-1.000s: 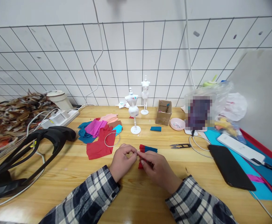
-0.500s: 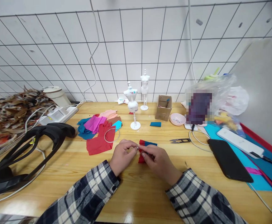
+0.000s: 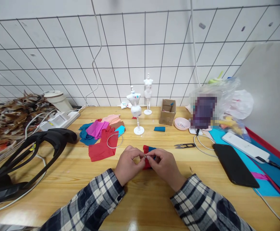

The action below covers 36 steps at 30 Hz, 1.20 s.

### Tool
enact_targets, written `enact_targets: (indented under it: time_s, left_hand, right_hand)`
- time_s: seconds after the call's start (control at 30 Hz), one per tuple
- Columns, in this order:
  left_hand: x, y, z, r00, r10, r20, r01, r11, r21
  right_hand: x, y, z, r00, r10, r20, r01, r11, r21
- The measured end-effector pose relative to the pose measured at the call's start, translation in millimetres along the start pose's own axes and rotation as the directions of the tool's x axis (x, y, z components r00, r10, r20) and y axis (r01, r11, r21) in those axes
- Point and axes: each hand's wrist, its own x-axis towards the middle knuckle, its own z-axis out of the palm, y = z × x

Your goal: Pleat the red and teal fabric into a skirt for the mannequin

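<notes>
My left hand and my right hand meet just above the table, thumb and forefinger of each pinched together. Between the fingertips is something tiny and pale that I cannot make out. Right behind and below them lies a pleated red and blue piece, like crepe paper or cloth, partly covered by my fingers. A thin wire ring rests on a crumpled red sheet to the left. To the right lie small black thread snips.
Two small white dress forms stand at the back beside a cardboard box and a pink bowl of small beads. A black phone and power bank lie right; a black headset frame stands left.
My right hand's fingers have closed into a pinch and drawn tightly against my left fingertips. Both hands have shifted slightly nearer to me, and the view has tilted a little.
</notes>
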Motion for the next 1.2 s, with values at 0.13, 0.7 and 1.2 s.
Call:
enact_targets:
  time_s: [0.13, 0.7, 1.2]
  left_hand:
    - [0.2, 0.3, -0.8, 1.000, -0.015, -0.005, 0.015, 1.000, 0.002]
    - [-0.4, -0.3, 0.2, 0.999, 0.016, 0.028, -0.016, 1.000, 0.004]
    - [0.8, 0.9, -0.3, 1.000, -0.008, 0.022, 0.008, 1.000, -0.003]
  right_hand:
    - [0.0, 0.3, 0.7, 1.000, -0.022, 0.001, 0.022, 1.000, -0.010]
    - [1.4, 3.6, 1.2, 0.998, 0.056, 0.000, -0.056, 0.998, 0.036]
    - [1.0, 4.4, -2.2, 1.000, -0.028, -0.002, 0.028, 1.000, -0.011]
